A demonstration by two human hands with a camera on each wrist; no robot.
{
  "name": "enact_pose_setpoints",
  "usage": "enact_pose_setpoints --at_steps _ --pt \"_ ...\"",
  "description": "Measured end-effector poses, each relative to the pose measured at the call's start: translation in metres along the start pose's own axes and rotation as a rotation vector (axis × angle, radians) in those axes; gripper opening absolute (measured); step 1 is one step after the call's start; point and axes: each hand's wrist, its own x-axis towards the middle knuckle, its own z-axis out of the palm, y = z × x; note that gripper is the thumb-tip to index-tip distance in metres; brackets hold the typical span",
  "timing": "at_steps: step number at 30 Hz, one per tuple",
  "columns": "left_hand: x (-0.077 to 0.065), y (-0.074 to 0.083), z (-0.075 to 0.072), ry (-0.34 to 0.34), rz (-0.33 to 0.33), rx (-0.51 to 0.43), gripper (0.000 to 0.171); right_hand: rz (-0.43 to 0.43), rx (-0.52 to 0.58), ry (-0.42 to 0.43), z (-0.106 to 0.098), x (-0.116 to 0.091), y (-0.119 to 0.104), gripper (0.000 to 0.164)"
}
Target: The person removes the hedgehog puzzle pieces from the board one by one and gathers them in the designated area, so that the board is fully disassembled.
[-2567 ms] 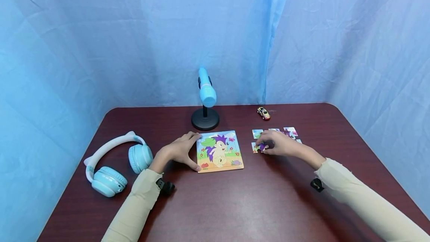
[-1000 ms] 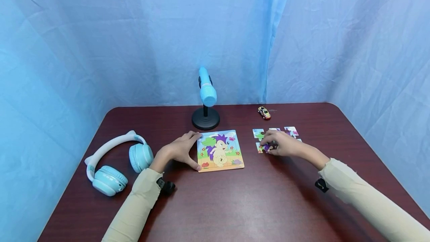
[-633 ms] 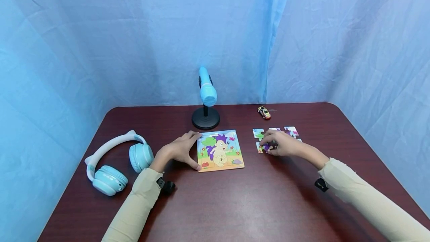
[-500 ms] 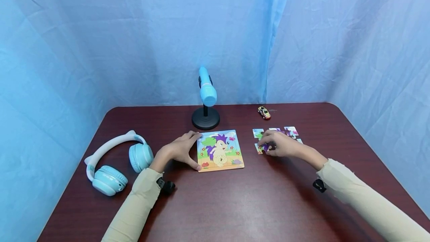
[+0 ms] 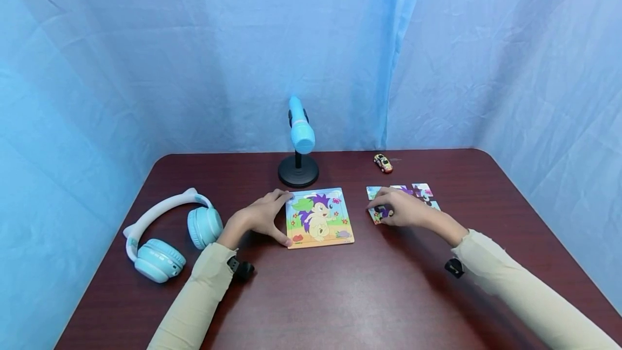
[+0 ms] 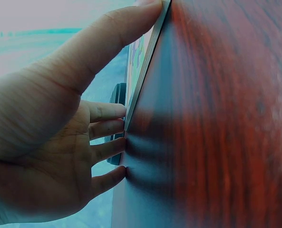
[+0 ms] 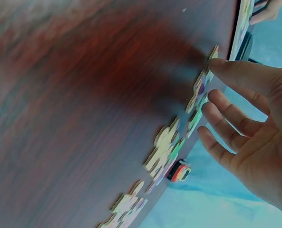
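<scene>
The right hand (image 5: 405, 209) pinches a thin, multicoloured, wooden-looking jigsaw piece (image 5: 376, 217), probably light, stiff and best held edgewise, at three o'clock of the square hedgehog-printed board (image 5: 319, 219) that the left hand's (image 5: 262, 215) spread fingers touch.

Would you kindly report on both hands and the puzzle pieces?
Left hand: touching picture board, left edge. Right hand: touching near-left puzzle piece, grip unclear. Other pieces beside it; toy car behind, likely out of the way.

Sq. puzzle (image 5: 319, 217) w/ purple-spiked hedgehog pic, flat on desk (image 5: 311, 296), loose multicol. pcs (image 5: 421, 188) grouped nearby, partly hidden
</scene>
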Motion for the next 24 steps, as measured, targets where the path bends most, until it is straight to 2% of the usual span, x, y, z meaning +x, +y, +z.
enact_pose_setpoints --at_steps 24 --pt "-0.003 0.001 -0.001 -0.001 0.018 0.011 0.119 0.016 0.008 0.035 -0.001 -0.008 0.015 0.029"
